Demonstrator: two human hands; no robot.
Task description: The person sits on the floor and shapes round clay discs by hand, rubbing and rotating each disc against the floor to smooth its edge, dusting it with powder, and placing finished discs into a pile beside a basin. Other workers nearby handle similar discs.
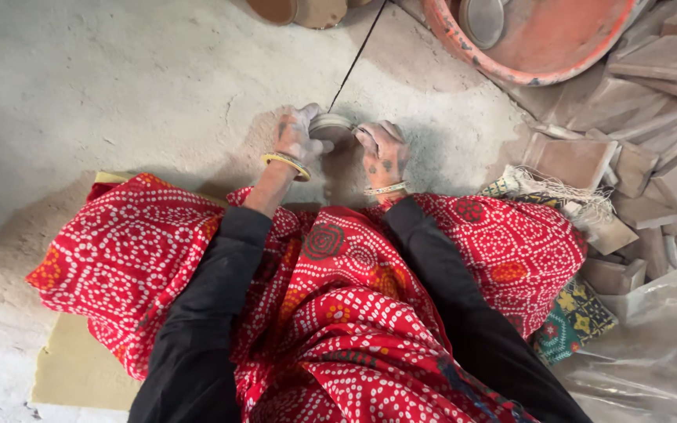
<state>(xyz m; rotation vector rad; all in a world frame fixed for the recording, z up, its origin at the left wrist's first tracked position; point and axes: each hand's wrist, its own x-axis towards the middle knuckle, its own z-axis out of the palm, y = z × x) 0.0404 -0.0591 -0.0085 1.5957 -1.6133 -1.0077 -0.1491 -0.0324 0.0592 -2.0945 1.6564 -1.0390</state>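
both hands meet at the centre of the view, just above the red dotted cloth point(338, 313). the left hand point(298, 135) curls narrow round the 9 o'clock side of a small round clay piece point(329, 125) sitting on the dusty floor point(119, 86); the right hand point(384, 150) cups its 3 o'clock side, fingers bent close. a thin dark cord point(358, 53) runs off toward 12 o'clock. an orange basin point(558, 47) sits at 1 o'clock, clay slabs point(652, 117) at 3 o'clock.

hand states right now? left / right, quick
Left hand: closed on the left side of the small round clay disc.
Right hand: fingers curled against the disc's right side; firm grip cannot be told.
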